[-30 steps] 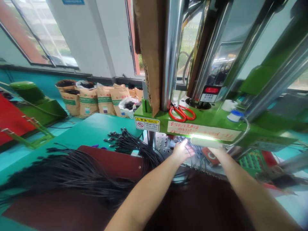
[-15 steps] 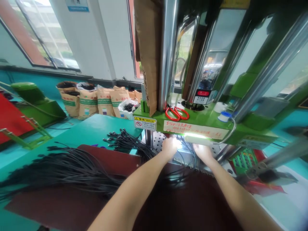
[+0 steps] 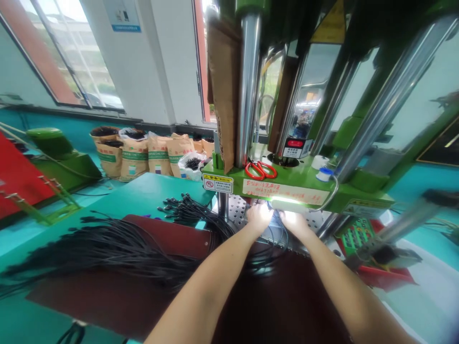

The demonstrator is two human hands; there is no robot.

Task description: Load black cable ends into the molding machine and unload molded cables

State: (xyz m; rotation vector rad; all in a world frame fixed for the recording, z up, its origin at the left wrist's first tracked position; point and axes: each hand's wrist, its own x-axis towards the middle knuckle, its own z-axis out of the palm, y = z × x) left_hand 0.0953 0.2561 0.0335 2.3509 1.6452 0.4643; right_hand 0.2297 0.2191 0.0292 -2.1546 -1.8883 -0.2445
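Observation:
Both hands reach under the front of a green press (image 3: 358, 200), close together in bright lamp light. My left hand (image 3: 259, 218) has its fingers curled at the upper ends of several dark cables (image 3: 281, 235). My right hand (image 3: 294, 223) is closed at the same cables, just right of the left hand. Glare washes out the fingertips, and the cable ends between them are hidden. Below the hands the cables loop down over a metal block toward the dark red-brown board (image 3: 279, 301). Behind my left hand lies a perforated metal plate (image 3: 236, 210).
Red-handled scissors (image 3: 260, 170) and a blue-and-white spool (image 3: 324, 174) rest on the press ledge. A lamp (image 3: 292, 206) hangs just above my hands. Bundles of black cables (image 3: 107, 253) cover the left side. A red bin (image 3: 387, 277) stands right, paper sacks (image 3: 134, 157) behind.
My hands have come closer together, the right one shifting left toward the cables. The camera view has shifted slightly.

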